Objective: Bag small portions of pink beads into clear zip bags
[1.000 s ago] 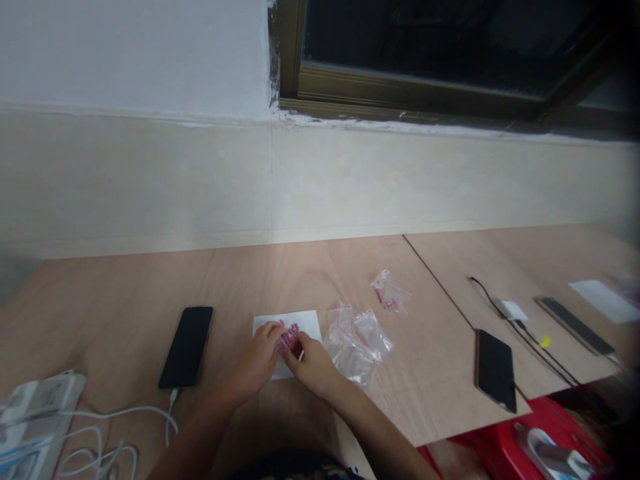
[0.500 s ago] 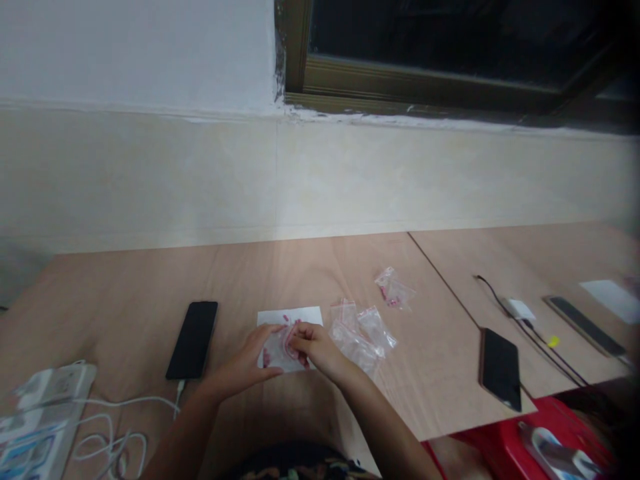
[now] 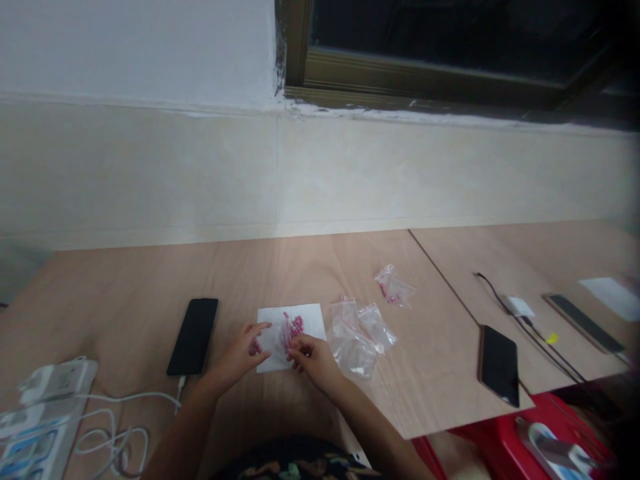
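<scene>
A sheet of white paper (image 3: pixel 313 320) lies on the table, with several small pink beads (image 3: pixel 297 325) on it. Over the paper is a clear zip bag (image 3: pixel 283 337) with a pink strip along its mouth. My right hand (image 3: pixel 313 357) pinches the bag's right edge between thumb and fingers. To the bag's left, my left hand (image 3: pixel 245 350) is open, thumb and forefinger spread apart. More pink bits show by its fingers, partly hidden.
Flat zip bags (image 3: pixel 357 337) lie right of the paper, and a bag with pink beads (image 3: pixel 394 287) farther back. A black phone (image 3: pixel 193 337) on a cable and a power strip (image 3: pixel 65 407) are at left. Another phone (image 3: pixel 499 365) lies at right, above a red stool (image 3: pixel 493 443).
My left hand has drawn back leftward from the bag and opened. My right hand has shifted slightly right and down, uncovering the pile of pink beads.
</scene>
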Motion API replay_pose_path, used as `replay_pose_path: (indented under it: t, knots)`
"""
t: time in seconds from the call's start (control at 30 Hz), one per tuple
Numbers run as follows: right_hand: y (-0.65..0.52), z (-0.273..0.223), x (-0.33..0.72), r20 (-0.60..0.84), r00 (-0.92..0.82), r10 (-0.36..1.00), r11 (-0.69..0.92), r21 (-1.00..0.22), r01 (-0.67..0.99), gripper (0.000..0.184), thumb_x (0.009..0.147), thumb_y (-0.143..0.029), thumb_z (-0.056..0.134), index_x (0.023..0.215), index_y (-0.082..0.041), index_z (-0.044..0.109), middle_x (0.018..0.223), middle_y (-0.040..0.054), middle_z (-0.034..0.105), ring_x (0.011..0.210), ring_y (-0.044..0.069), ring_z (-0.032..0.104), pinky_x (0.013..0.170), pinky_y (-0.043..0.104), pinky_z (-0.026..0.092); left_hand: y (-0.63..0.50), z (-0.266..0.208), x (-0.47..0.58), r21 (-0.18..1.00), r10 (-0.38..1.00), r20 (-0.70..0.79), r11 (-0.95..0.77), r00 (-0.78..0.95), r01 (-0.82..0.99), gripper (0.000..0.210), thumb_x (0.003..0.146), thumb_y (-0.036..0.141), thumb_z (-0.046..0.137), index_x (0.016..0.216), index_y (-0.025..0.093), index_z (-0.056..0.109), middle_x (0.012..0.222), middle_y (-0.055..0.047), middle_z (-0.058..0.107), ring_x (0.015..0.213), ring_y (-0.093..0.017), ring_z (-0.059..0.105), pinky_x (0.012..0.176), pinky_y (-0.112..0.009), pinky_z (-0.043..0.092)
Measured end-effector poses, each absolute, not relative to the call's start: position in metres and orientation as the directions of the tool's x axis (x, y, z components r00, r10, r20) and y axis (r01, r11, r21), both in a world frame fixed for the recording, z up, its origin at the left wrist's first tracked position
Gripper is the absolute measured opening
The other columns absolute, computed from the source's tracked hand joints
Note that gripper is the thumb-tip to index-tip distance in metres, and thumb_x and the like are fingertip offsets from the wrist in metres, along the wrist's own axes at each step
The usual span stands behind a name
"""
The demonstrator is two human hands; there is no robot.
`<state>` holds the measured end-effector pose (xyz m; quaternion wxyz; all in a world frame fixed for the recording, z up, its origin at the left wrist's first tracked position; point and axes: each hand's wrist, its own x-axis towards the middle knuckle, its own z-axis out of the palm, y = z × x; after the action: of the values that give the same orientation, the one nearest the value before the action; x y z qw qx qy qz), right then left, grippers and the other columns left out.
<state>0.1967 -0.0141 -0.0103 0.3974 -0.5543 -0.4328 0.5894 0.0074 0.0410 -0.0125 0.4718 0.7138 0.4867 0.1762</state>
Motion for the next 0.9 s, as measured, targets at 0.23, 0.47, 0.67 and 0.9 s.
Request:
replay_pose_path:
  t: [0.23, 0.47, 0.67, 0.9]
  knots:
    - [-0.011, -0.037, 0.193, -0.446, -0.100, 0.889, -0.457, -0.877, -0.146, 0.042, 0.052, -0.055, 0.065, 0.066, -0.018, 0.052, 0.058, -0.0011, 0.061, 0.045, 0.011, 0.051, 0.045, 0.024, 0.039, 0.043, -0.013, 0.007, 0.846, 0.863, -0.232, -0.048, 0.448, 0.532, 0.048, 0.062, 0.017, 0.060, 0.109, 0.019, 0.050, 0.105, -0.006, 0.045, 0.070, -0.012, 0.051, 0.066, -0.026, 0.046]
    - [-0.007, -0.051, 0.194, -0.518, -0.176, 0.837, -0.547, -0.789, -0.280, 0.044, 0.046, -0.051, 0.070, 0.066, -0.017, 0.050, 0.057, -0.0015, 0.061, 0.045, 0.012, 0.054, 0.048, 0.026, 0.040, 0.047, -0.020, 0.006, 0.843, 0.866, -0.239, -0.039, 0.439, 0.537, 0.050, 0.062, 0.019, 0.061, 0.110, 0.017, 0.047, 0.101, -0.006, 0.044, 0.071, -0.013, 0.051, 0.061, -0.026, 0.047]
    - [-0.006, -0.059, 0.195, -0.519, -0.196, 0.832, -0.555, -0.761, -0.336, 0.047, 0.043, -0.050, 0.072, 0.066, -0.017, 0.049, 0.056, -0.0008, 0.061, 0.046, 0.012, 0.055, 0.048, 0.026, 0.041, 0.047, -0.021, 0.005, 0.895, 0.869, -0.237, 0.020, 0.435, 0.446, 0.054, 0.062, 0.024, 0.064, 0.112, 0.020, 0.044, 0.106, -0.007, 0.044, 0.076, -0.014, 0.053, 0.064, -0.029, 0.049]
    - [-0.007, -0.058, 0.196, -0.505, -0.209, 0.837, -0.546, -0.762, -0.347, 0.046, 0.046, -0.049, 0.072, 0.068, -0.016, 0.049, 0.060, 0.0009, 0.062, 0.047, 0.013, 0.057, 0.046, 0.026, 0.043, 0.048, -0.010, 0.007, 0.929, 0.873, -0.250, 0.094, 0.418, 0.359, 0.041, 0.073, 0.030, 0.055, 0.110, 0.017, 0.046, 0.112, -0.010, 0.046, 0.080, -0.015, 0.055, 0.072, -0.032, 0.050]
